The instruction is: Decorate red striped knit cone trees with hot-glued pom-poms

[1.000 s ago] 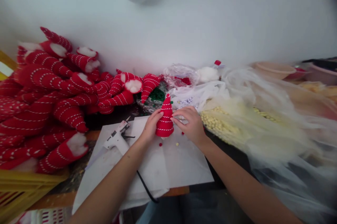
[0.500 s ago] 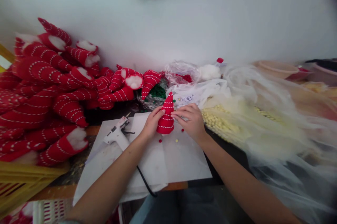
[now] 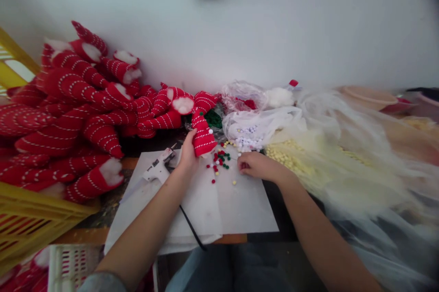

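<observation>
A small red cone hat (image 3: 203,136) with white stitched lines is gripped by my left hand (image 3: 188,152); a green pompom and a white one show on it. My right hand (image 3: 253,165) is low over the white paper (image 3: 247,209), its fingers curled together beside the small loose pompoms (image 3: 219,159) in red, green, yellow and white. What those fingers hold, if anything, is hidden. Left of the hat, a white glue gun (image 3: 159,167) lies on the paper.
Stuffed red striped cones (image 3: 68,122) pile up at the left, above a yellow crate (image 3: 41,214). White pompoms (image 3: 248,138) and yellow pompoms (image 3: 288,154) lie in clear bags behind and right. The gun's black cable (image 3: 192,228) crosses the paper's front edge.
My left hand has moved left with the hat, which now shows pompoms. My right hand has left the hat and lowered to the paper, uncovering the loose pompoms. The view has shifted slightly.
</observation>
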A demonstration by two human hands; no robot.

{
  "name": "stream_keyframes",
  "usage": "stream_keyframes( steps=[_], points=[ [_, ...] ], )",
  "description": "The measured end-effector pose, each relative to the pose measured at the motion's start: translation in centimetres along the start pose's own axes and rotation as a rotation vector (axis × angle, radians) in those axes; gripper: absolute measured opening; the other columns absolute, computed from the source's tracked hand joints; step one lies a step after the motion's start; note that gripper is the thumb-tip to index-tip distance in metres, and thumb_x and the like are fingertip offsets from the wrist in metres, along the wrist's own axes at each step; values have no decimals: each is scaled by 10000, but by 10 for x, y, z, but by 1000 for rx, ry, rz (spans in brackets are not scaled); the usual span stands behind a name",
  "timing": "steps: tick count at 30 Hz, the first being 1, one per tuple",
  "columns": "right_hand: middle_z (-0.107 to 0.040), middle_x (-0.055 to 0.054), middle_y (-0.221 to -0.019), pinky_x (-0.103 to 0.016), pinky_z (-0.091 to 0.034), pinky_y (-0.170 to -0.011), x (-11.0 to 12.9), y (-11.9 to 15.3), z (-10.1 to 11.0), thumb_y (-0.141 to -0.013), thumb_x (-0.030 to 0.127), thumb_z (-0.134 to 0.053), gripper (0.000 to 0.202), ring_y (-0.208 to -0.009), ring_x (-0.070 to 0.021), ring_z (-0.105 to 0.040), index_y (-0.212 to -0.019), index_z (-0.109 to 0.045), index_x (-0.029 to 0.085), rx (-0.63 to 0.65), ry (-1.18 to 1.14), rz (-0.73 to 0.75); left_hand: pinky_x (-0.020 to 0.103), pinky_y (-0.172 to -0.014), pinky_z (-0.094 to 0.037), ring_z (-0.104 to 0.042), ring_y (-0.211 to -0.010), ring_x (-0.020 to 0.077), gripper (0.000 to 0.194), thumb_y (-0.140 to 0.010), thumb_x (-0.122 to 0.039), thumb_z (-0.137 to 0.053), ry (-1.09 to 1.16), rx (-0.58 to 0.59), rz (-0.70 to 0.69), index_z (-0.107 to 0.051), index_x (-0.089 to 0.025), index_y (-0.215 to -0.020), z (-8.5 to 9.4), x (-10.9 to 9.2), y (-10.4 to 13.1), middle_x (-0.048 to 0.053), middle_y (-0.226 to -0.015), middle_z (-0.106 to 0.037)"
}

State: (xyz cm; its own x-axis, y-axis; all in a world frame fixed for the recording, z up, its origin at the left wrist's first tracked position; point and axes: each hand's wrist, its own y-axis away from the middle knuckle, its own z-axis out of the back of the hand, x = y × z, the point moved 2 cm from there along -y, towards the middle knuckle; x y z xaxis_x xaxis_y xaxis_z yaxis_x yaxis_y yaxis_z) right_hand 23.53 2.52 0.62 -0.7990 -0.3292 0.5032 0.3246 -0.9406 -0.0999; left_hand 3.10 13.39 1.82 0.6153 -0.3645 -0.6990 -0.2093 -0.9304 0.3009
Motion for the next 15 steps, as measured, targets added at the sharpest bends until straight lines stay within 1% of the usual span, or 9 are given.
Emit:
stream_keyframes(
  steps=[2,4,5,7,9,11,13,15],
  points=[
    [-705,30,-692,-239,-485,-612,5,-2,2,-756,-15,-726,242,-634,-149,-658,-704,-696,219,16,-14,25,288,-667,-605,-722,-641,179,195,-813,-290,-696,-12,1,6,-679,-173,-968,0,2,1,23,-751,-752],
    [-732,15,-775,-262,-543,-687,14,-5,5,-812,45,-728,186,-716,-160,-696,-770,-726,226,-37,-61,77,287,-673,-606,-726,-647,184,187,-819,-283,-694,-20,-6,1,-687,-172,-969,-1,5,3,22,-733,-748],
    [-744,2,-840,-281,-571,-734,19,-6,7,-848,101,-734,134,-767,-166,-712,-817,-738,230,-101,-110,108,284,-669,-604,-725,-642,184,178,-825,-278,-691,-25,-10,-1,-688,-171,-967,-1,6,4,21,-723,-746],
    [-748,-22,-947,-316,-611,-802,28,-8,8,-903,237,-744,14,-839,-176,-731,-917,-746,239,-311,-248,151,275,-649,-597,-719,-623,180,170,-834,-272,-687,-40,-4,5,-688,-166,-967,-3,9,8,22,-718,-747],
    [-749,-29,-967,-332,-636,-821,35,-9,5,-909,360,-765,146,-847,-179,-740,-999,-737,249,-559,-374,140,276,-632,-591,-718,-615,183,182,-832,-280,-690,-64,24,28,-687,-161,-971,-4,13,11,31,-735,-756],
    [-755,-25,-933,-339,-649,-823,39,-10,-1,-888,431,-789,243,-827,-182,-745,-1045,-723,257,-745,-441,108,277,-606,-584,-722,-614,189,207,-820,-301,-702,-92,69,53,-683,-162,-971,-5,17,13,40,-757,-764],
    [-758,-19,-894,-339,-655,-824,42,-12,-9,-873,450,-804,275,-803,-181,-748,-1048,-711,259,-825,-472,97,266,-554,-565,-716,-591,188,229,-805,-328,-719,-120,110,74,-675,-169,-964,-5,20,15,40,-753,-761],
    [-753,-9,-860,-331,-657,-813,44,-14,-15,-870,440,-810,271,-782,-175,-748,-1039,-701,258,-856,-493,110,256,-522,-552,-709,-569,184,240,-803,-346,-724,-143,140,82,-672,-173,-962,-4,22,16,41,-744,-757]
  ],
)
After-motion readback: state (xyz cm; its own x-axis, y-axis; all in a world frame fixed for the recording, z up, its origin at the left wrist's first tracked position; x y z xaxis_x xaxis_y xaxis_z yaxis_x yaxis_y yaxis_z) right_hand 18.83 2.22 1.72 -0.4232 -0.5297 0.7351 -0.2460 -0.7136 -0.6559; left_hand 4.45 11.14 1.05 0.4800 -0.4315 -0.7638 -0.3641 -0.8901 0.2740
